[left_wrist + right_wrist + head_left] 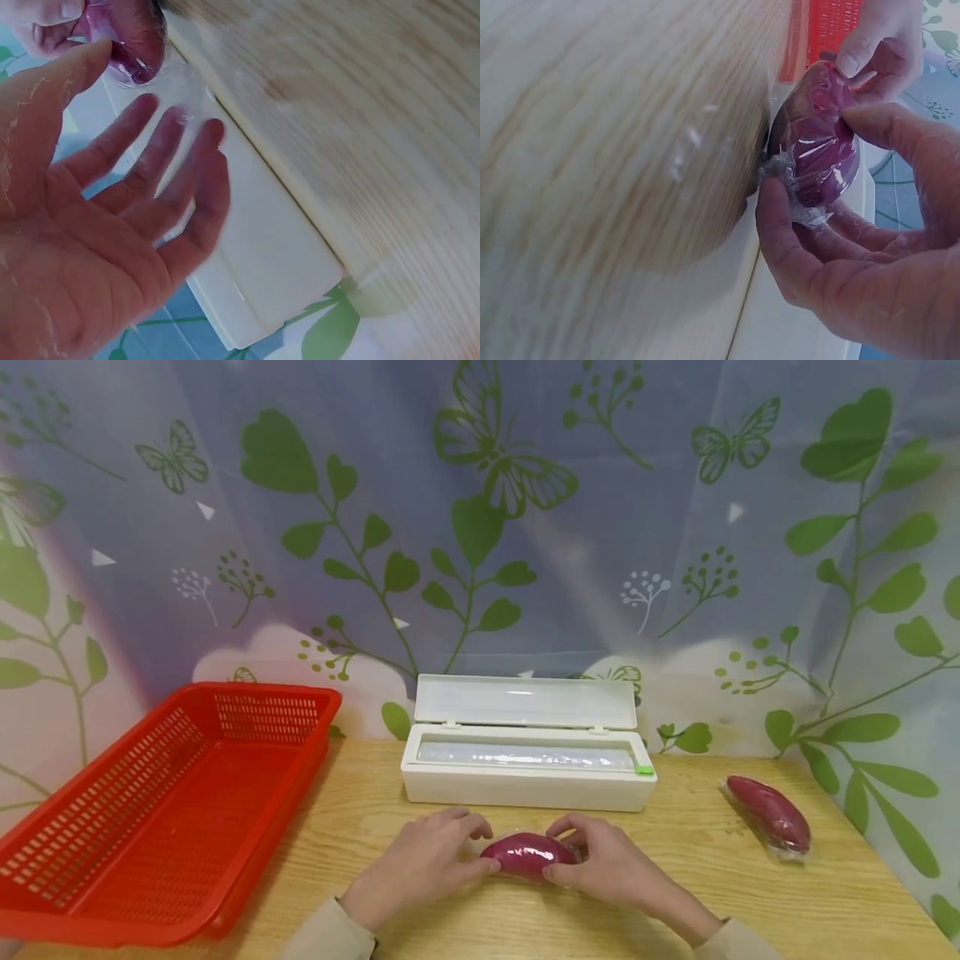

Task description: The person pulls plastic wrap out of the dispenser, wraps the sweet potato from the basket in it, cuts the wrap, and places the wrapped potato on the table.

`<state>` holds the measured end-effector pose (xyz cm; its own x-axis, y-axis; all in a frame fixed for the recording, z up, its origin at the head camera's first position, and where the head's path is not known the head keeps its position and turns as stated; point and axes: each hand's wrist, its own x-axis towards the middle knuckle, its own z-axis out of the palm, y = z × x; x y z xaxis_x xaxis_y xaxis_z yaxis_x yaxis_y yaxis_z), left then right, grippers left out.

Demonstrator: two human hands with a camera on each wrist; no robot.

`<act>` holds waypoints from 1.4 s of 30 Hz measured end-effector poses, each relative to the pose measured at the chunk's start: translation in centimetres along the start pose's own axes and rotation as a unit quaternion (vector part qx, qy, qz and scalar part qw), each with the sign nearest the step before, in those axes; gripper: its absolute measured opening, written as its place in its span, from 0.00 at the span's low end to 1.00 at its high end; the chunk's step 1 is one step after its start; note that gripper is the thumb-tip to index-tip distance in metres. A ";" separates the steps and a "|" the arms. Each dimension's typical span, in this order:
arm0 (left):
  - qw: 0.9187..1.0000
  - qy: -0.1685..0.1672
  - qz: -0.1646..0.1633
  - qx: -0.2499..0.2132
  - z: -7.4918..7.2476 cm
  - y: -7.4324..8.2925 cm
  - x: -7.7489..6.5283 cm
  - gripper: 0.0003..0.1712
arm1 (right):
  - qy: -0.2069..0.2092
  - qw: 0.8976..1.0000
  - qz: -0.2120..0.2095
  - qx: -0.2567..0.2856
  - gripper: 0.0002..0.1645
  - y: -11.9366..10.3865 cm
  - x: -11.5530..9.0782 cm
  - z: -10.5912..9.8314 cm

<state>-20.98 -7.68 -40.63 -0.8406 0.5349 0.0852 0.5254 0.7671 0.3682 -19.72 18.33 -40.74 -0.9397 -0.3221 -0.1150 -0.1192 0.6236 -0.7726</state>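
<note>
A purple-red sweet potato [527,855] in clear plastic wrap lies low over the table in front of me, between both hands. My right hand [611,868] grips its right end; in the right wrist view the thumb presses one side of the sweet potato [821,142] and a finger meets the bunched film [784,169]. My left hand [427,860] is at the other end. Its thumb touches the sweet potato [142,45], while its other fingers [154,176] are loosely bent and spread beside some loose film.
Behind the hands stands a white wrap dispenser box [525,787], lid [525,702] raised, a film roll [525,755] inside, a green slider [644,770] at its right. A red basket [247,868] fills the left side. Another wrapped sweet potato [772,814] lies on the wooden table [840,902] at right.
</note>
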 end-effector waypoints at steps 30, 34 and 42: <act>0.974 -0.083 0.036 -0.205 0.3 -0.5 1.0 0.17 | 0.016 0.957 -0.213 -0.197 0.26 0.3 -0.2 -0.5; 0.977 -0.079 0.040 -0.194 0.2 -0.6 1.1 0.18 | 0.006 0.940 -0.242 -0.241 0.27 0.4 0.0 -0.6; 0.978 -0.077 0.056 -0.188 0.1 -0.4 1.2 0.19 | 0.007 0.935 -0.244 -0.256 0.26 0.5 0.6 -0.6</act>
<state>-22.22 -7.34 -40.76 -0.7356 0.6772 0.0158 0.5041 0.5317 0.6806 -20.50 18.87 -40.87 -0.7372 -0.6502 0.1836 -0.6693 0.6657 -0.3299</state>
